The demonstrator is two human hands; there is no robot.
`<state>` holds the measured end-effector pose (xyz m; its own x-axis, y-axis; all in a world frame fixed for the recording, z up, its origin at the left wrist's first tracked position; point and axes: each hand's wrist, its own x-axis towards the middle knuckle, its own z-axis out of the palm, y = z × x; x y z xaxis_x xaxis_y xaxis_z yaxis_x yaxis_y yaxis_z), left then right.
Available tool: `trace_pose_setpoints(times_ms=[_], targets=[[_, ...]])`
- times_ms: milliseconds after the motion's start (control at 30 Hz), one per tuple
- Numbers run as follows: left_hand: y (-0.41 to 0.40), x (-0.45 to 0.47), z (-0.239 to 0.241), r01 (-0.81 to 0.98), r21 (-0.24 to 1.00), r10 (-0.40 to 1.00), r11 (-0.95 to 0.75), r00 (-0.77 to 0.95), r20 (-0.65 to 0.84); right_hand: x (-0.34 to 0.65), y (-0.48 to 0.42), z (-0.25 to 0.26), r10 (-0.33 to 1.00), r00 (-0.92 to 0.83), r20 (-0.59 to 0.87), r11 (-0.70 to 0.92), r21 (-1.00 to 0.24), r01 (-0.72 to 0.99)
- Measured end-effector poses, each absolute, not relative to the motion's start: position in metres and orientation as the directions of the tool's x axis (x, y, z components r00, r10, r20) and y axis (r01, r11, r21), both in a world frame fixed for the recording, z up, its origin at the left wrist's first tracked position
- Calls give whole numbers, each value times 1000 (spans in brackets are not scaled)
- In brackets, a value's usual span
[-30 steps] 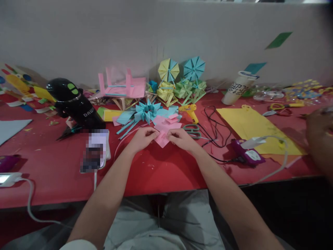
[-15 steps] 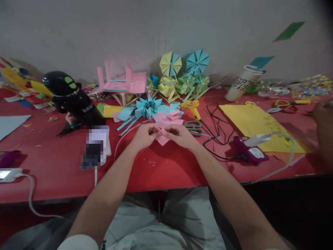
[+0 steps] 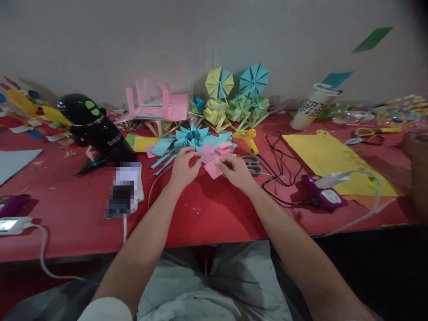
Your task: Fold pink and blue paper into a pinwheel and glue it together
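Note:
A pink sheet of paper (image 3: 214,168) is pinched between the thumb and fingers of my right hand (image 3: 236,169), above the red table. Just left of the paper is my left hand (image 3: 186,166), its thumb and fingers apart with nothing between them. More pink paper (image 3: 208,152) lies directly behind the held sheet. Beyond my left hand sits a folded blue paper star (image 3: 191,136), with narrow blue paper strips (image 3: 163,161) beside it. Green-handled scissors (image 3: 252,165) lie to the right of my right hand, partly hidden by it.
A yellow glue gun (image 3: 246,139) and its black cable lie right of centre. A black bottle (image 3: 96,129) leans at left by a phone (image 3: 124,189). Yellow sheets (image 3: 334,165), a purple power adapter (image 3: 323,192) and a cup (image 3: 312,107) are on the right. Another person's hand (image 3: 416,149) shows at the right edge.
My left hand has let go of the pink paper and moved left with its fingers spread. My right hand has shifted slightly right, still pinching the paper, which has turned.

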<state>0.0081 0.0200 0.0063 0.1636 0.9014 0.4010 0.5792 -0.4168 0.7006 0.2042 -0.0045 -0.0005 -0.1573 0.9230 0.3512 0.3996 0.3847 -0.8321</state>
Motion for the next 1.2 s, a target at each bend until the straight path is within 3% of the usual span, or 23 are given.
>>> trace_pose_setpoints(times_ms=[133, 367, 567, 733, 867, 1067, 1200], targets=[[31, 10, -3, 769, 550, 915, -327, 112, 388, 203, -4, -2, 926, -172, 336, 377, -838, 394], [40, 9, -14, 804, 513, 929, -299, 124, 347, 205, -3, -3, 927, -173, 333, 375, -832, 409], [39, -3, -2, 697, 611, 876, -376, 54, 479, 207, -2, -4, 922, -144, 359, 386, -830, 404], [28, -13, 7, 597, 721, 898, -351, -4, 440, 207, -2, -4, 929, -148, 339, 370, -843, 391], [21, -15, 7, 558, 755, 925, -345, 64, 376, 207, -1, -4, 934, -156, 320, 356, -859, 368], [20, -14, -1, 678, 598, 881, -428, 165, 443, 207, -1, -8, 936, -153, 317, 352, -853, 385], [19, -15, 0, 717, 563, 877, -410, 140, 461, 207, -1, -10, 943, -116, 312, 331, -837, 436]])
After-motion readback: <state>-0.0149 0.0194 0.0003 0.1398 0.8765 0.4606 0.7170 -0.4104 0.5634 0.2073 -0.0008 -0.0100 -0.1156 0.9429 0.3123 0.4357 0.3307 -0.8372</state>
